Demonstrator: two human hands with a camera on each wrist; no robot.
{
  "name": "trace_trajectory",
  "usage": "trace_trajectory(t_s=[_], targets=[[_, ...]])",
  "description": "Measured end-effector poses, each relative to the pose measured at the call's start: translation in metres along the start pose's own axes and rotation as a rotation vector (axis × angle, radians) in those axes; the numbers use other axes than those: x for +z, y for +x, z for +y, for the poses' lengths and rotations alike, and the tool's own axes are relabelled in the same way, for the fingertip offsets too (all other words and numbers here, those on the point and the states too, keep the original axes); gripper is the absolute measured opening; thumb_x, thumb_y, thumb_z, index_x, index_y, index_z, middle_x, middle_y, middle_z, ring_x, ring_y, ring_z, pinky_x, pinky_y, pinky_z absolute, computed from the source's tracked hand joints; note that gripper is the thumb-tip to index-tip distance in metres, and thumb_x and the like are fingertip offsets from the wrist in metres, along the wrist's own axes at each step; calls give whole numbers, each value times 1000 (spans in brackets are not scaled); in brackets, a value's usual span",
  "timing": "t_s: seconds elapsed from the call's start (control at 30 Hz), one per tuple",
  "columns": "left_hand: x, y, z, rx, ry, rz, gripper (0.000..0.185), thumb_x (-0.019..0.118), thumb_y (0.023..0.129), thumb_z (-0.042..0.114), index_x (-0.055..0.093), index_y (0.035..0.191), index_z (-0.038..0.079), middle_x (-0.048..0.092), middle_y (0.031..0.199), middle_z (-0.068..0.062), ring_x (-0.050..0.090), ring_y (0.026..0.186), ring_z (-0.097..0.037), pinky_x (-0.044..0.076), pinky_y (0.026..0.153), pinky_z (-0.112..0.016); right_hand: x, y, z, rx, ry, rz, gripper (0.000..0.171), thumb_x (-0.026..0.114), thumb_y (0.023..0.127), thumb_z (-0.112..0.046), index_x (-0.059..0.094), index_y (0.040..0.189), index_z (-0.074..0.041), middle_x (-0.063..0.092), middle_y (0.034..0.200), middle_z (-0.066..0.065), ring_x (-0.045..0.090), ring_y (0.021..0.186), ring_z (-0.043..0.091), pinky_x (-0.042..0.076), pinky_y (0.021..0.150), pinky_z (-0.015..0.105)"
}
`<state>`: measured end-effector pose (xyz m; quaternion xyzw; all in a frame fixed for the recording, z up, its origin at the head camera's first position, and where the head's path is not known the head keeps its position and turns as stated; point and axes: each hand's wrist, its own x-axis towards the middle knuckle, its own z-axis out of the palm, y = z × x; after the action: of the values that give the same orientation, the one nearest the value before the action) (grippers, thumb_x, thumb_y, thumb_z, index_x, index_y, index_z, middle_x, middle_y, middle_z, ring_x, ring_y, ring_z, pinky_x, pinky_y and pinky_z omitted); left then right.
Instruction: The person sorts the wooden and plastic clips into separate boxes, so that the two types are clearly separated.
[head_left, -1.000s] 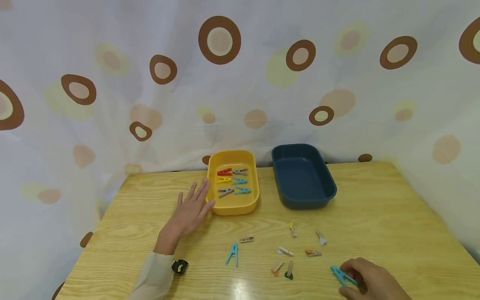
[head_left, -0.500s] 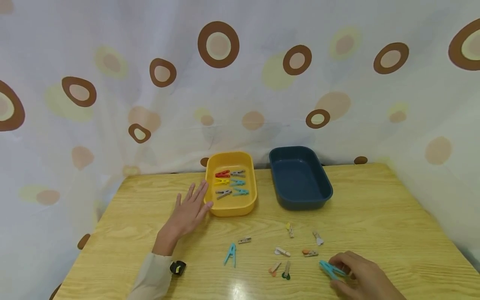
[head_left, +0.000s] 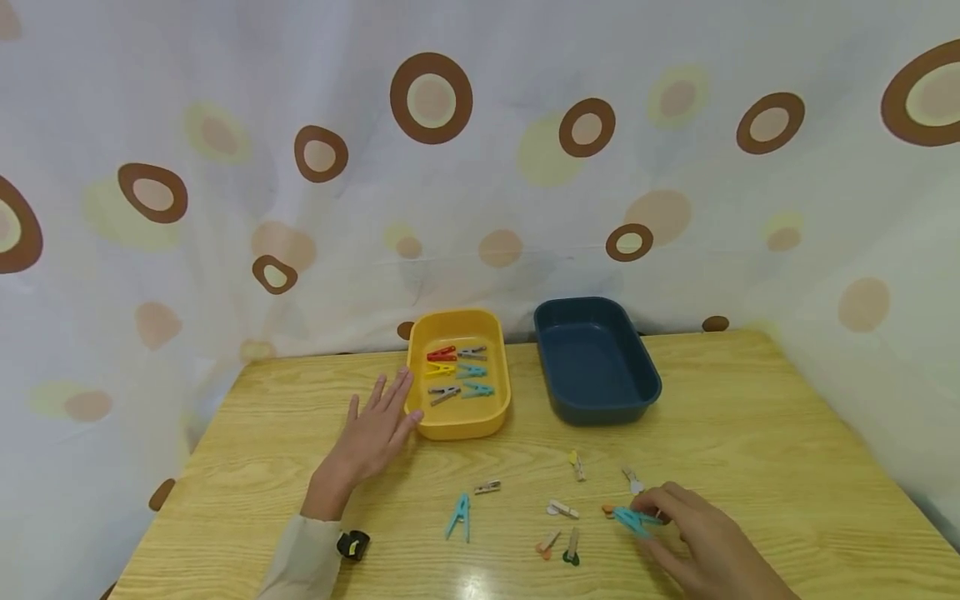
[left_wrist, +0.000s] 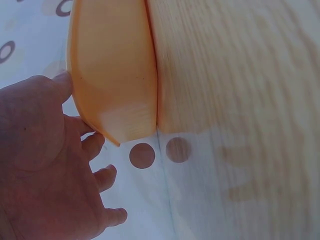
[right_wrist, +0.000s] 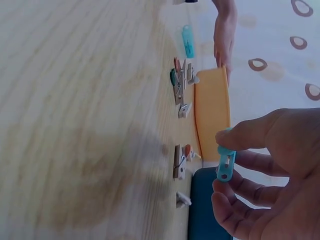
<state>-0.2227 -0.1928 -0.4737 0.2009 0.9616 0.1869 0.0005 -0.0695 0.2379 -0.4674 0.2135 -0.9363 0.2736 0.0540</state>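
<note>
- At front right of table [head_left: 750,433], right hand [head_left: 693,542] raised a little off the wood, palm turned down and inward, forearm running out of the bottom edge.
- Pinched between its thumb and fingertips [right_wrist: 235,137]: teal peg [head_left: 633,522], held roughly level in the head view, hanging from the pinch in the right wrist view [right_wrist: 226,163]; other fingers loosely curled beneath.
- Just beside that hand, on the wood: an orange-tipped peg [head_left: 608,507] and a pale peg [head_left: 632,478], both lying flat.
- Farther left, scattered small pegs: a yellow-tipped one [head_left: 576,464], a white one [head_left: 562,509], two side by side near the front edge [head_left: 558,546], and a brown one [head_left: 487,487].
- Left of centre, a second teal peg [head_left: 459,517], lying flat, well apart from both hands.
- At left, left hand [head_left: 371,437] laid flat on the table, fingers straight and slightly spread, holding nothing; thumb side against the wall of yellow tray [head_left: 457,427], seen close in the left wrist view [left_wrist: 112,70].
- Pale sleeve [head_left: 303,558] covering the left forearm, with a small black device [head_left: 352,545] at the wrist.
- Inside the yellow tray, six pegs [head_left: 457,372] in two rows: red, yellow, grey, teal.
- Beside it to the right, blue tray [head_left: 596,404], near the table's back edge.
- Behind everything, a curtain [head_left: 480,167] with brown rings.
</note>
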Motion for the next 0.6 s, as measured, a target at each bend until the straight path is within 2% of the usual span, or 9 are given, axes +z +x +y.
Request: trace_trajectory(t_s=[0.1,0.2,0.33,0.5,0.6], targets=[[-1,2,0,17,1,27,69,34,112,48,17,165,8,15,171,-9,10,156,-39,7,115,-75,4,9,-7,-32,3,84,36,88,81,-11,68,110,-24,61,102,-19,61,85,3,55,68,27],[-3,7,0,15,10,10,69,33,111,50,15,166,10,12,172,-6,9,156,-38,7,116,-74,8,19,-14,-53,27,158,39,90,78,-8,70,109,-22,62,100,-19,61,83,2,55,66,26],[-4,7,-1,-9,15,-42,70,31,111,51,11,166,12,7,172,-3,6,157,-35,5,117,-72,12,34,-26,-51,72,176,38,90,77,-7,71,108,-20,64,98,-16,63,82,3,55,65,25],[-3,1,-5,-24,12,-48,69,30,112,50,11,166,11,8,172,-4,7,157,-37,4,117,-72,15,54,-40,-59,70,195,36,90,78,-9,73,107,-21,67,100,-15,65,87,5,56,67,27],[-3,2,-5,-24,21,-54,69,30,112,50,10,166,11,7,172,-4,5,157,-36,5,117,-72,16,66,-44,-83,59,231,34,91,77,-11,74,105,-21,70,100,-13,65,87,5,56,67,28]])
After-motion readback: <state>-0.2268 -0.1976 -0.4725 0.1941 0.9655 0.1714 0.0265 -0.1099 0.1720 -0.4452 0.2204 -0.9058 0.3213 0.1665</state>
